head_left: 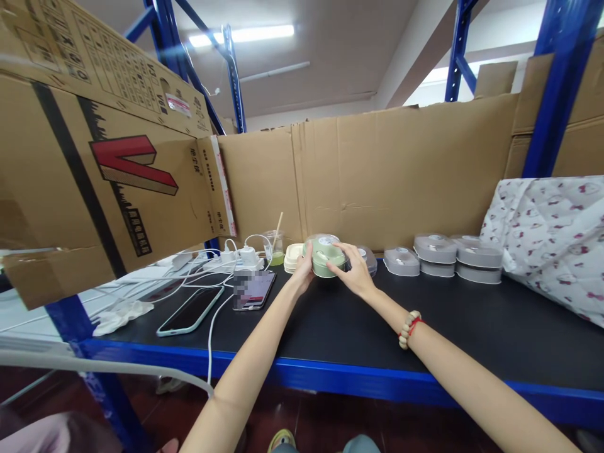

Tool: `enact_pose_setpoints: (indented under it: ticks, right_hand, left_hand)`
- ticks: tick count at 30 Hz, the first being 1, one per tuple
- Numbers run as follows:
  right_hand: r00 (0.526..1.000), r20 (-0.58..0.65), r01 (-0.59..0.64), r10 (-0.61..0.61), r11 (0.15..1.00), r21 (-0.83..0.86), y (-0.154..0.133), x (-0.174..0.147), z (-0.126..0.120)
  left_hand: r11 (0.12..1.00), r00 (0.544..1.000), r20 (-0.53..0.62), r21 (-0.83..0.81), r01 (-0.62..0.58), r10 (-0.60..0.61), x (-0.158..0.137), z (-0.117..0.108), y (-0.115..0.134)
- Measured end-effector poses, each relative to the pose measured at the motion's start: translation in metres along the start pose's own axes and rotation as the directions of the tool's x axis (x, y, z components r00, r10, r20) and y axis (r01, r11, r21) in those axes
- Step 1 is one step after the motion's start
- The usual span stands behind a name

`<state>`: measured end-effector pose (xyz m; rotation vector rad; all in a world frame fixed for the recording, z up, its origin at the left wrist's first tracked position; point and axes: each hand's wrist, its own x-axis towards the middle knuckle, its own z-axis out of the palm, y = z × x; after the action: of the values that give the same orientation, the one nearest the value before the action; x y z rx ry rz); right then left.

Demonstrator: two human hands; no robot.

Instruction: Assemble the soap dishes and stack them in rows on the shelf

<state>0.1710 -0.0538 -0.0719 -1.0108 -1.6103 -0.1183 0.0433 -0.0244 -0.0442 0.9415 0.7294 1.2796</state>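
Cardboard box [182,211], red V [127,157] (turned sideways), Chinese characters [136,231] alongside

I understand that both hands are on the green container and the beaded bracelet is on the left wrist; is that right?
Not quite: the head view shows the beaded bracelet on the right wrist. The left hand and right hand are indeed both on the green container.
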Motion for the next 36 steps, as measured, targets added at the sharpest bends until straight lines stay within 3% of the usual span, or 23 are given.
enact_pose_setpoints:
  ticks: [7, 14, 18, 20, 23, 27, 32, 36]
  right_hand:
    - [1.0, -0.03, 0.0, 0.0, 1.0, 0.016, 0.002, 0.001, 0.002]
    - [1.0, 0.009, -0.009, 0.008, 0.999, 0.038, -0.003, 0.0, 0.001]
    - [0.99, -0.025, -0.135, 0.141, 0.977, 0.168, -0.01, 0.002, 0.004]
    - [0.951, -0.046, -0.283, 0.307, 0.919, 0.273, -0.016, 0.003, 0.005]
    - [0.827, 0.048, -0.525, 0.56, 0.74, 0.422, -0.026, 0.005, 0.004]
    - [0.681, 0.228, -0.696, 0.696, 0.519, 0.496, -0.037, 0.01, -0.003]
    - [0.622, 0.262, -0.713, 0.738, 0.395, 0.579, -0.042, 0.016, -0.008]
    - [0.62, 0.231, -0.706, 0.75, 0.404, 0.582, -0.039, 0.019, -0.011]
  left_hand:
    - [0.998, 0.997, -0.038, 0.003, 0.065, -0.064, -0.015, 0.01, 0.011]
    - [0.998, 0.999, -0.035, -0.046, 0.03, -0.032, -0.015, 0.009, 0.009]
    - [0.995, 0.998, -0.062, -0.096, 0.001, -0.007, -0.014, 0.008, 0.008]
    - [0.99, 0.999, -0.042, -0.138, 0.003, -0.009, -0.015, 0.008, 0.009]
    - [0.982, 1.0, -0.012, -0.189, -0.001, -0.001, -0.016, 0.008, 0.011]
    - [0.978, 1.0, 0.006, -0.21, 0.001, 0.0, -0.015, 0.005, 0.011]
    - [0.982, 0.999, 0.036, -0.191, 0.014, -0.007, -0.013, 0.004, 0.01]
    - [0.993, 0.999, 0.007, -0.108, 0.05, -0.05, -0.013, 0.002, 0.013]
